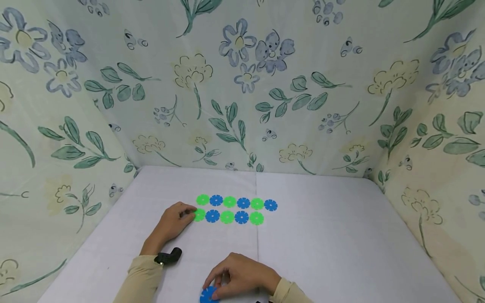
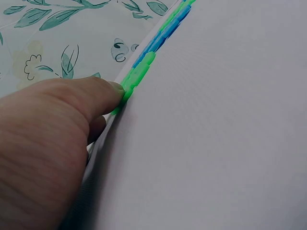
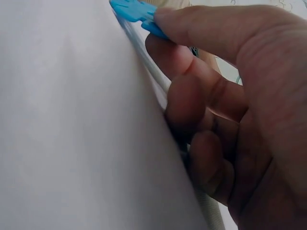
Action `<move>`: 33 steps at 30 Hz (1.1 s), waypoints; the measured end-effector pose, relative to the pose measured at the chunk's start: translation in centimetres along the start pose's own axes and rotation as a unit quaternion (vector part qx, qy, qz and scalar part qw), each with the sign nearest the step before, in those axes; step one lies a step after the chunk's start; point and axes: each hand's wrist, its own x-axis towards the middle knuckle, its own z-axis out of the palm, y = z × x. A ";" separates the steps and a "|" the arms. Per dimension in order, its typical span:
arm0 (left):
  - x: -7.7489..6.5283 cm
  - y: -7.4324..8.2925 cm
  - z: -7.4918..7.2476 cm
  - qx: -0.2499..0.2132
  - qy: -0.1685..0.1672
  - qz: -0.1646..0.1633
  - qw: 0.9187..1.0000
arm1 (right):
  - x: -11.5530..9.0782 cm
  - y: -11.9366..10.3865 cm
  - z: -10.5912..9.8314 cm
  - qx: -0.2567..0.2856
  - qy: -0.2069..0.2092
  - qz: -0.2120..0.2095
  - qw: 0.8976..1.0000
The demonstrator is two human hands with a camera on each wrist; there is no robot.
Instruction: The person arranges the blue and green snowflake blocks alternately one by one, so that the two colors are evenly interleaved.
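Observation:
Several flat, notched plastic discs, green and blue by turns, lie in two rows on the white table. My left hand (image 1: pixel 174 223) is at the left end of the nearer row, thumb and index finger on the edge of a green disc (image 1: pixel 199 215). The left wrist view has the thumb against that green disc (image 2: pixel 139 72). Close to the table's front, my right hand (image 1: pixel 242 274) pinches a blue disc (image 1: pixel 206 296) between thumb and index finger. In the right wrist view this blue disc (image 3: pixel 132 10) is tilted, and the other fingers are curled beneath.
The farther row begins with a green disc (image 1: pixel 202 199) and ends at a blue disc (image 1: pixel 270 205). A green disc (image 1: pixel 257 218) ends the nearer row on the right. Flowered cloth (image 1: pixel 242 105) surrounds the white table (image 1: pixel 333 235) at the back and sides.

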 end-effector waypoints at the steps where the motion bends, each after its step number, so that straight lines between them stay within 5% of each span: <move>1: 0.0 0.0 0.0 0.002 0.000 0.000 1.000 | 0.0 0.0 0.0 0.001 0.001 0.001 1.000; 14: 0.0 0.1 0.0 0.005 -0.006 -0.006 1.000 | -0.5 -0.9 -1.9 0.133 0.045 0.027 0.990; 33: 0.1 0.1 -0.1 0.004 -0.007 -0.005 1.000 | -3.2 -1.2 -6.9 0.052 0.223 0.073 0.971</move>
